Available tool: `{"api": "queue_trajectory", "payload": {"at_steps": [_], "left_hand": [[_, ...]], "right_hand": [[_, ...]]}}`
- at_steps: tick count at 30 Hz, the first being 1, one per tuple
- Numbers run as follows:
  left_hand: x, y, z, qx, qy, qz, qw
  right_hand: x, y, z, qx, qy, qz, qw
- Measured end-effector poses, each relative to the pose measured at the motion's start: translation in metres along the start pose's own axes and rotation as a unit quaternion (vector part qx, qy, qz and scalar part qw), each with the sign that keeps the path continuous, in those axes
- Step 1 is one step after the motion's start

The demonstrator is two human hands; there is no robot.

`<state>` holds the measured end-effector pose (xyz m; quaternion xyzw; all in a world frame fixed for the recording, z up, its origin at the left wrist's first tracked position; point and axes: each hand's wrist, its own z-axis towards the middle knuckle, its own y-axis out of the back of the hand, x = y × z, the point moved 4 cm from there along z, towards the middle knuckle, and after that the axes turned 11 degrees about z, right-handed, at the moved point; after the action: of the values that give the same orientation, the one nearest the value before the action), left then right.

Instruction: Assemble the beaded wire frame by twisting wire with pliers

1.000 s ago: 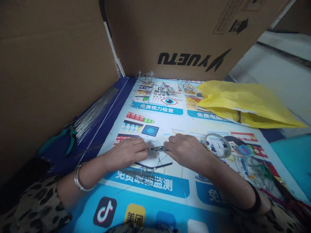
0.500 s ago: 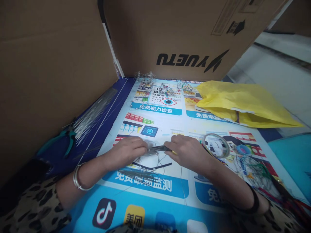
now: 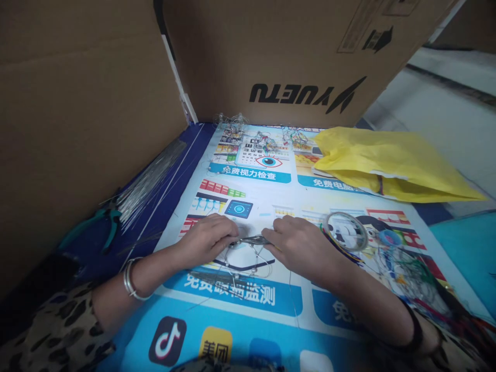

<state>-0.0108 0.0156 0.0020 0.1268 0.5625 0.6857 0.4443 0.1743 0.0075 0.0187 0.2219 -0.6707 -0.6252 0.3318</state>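
Note:
My right hand [image 3: 300,243] is closed around small pointed pliers [image 3: 254,239], whose metal jaws reach left to the fingertips of my other hand. A thin beaded wire ring [image 3: 254,270] with small pale beads hangs just under the jaws. My left hand [image 3: 209,238] pinches that ring at its upper left; the exact spot between thumb and finger is hidden. Loose wire pieces [image 3: 217,277] lie beneath on the printed sheet [image 3: 267,199].
Teal-handled pliers [image 3: 93,221] and a bundle of straight wires [image 3: 145,181] lie left. Wire tangles [image 3: 267,142] are at the back, before a cardboard wall [image 3: 217,62]. A yellow bag [image 3: 395,160], a clear tape roll [image 3: 346,231] and coloured threads [image 3: 411,274] are right.
The pliers turned in my right hand, their yellow handle part showing midway and now hidden. My left hand rose a little and its grip shifted; the beaded ring swung slightly and now hangs rounder.

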Motion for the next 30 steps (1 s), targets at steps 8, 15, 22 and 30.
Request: {"api": "queue_trajectory", "payload": {"at_steps": [8, 15, 22, 30], "left_hand": [[0.007, -0.008, 0.009, 0.022, 0.160, -0.081, 0.984], [0.009, -0.014, 0.010, 0.037, 0.204, -0.108, 0.972], [0.008, -0.013, 0.010, 0.034, 0.189, -0.109, 0.975], [0.009, -0.014, 0.010, 0.039, 0.198, -0.127, 0.971]], "right_hand": [[0.002, -0.001, 0.001, -0.010, 0.004, -0.017, 1.000], [0.005, -0.002, 0.002, -0.009, 0.017, -0.054, 0.998], [0.007, -0.004, 0.001, 0.000, 0.024, -0.070, 0.997], [0.007, -0.002, 0.001, -0.007, 0.017, -0.063, 0.998]]}}
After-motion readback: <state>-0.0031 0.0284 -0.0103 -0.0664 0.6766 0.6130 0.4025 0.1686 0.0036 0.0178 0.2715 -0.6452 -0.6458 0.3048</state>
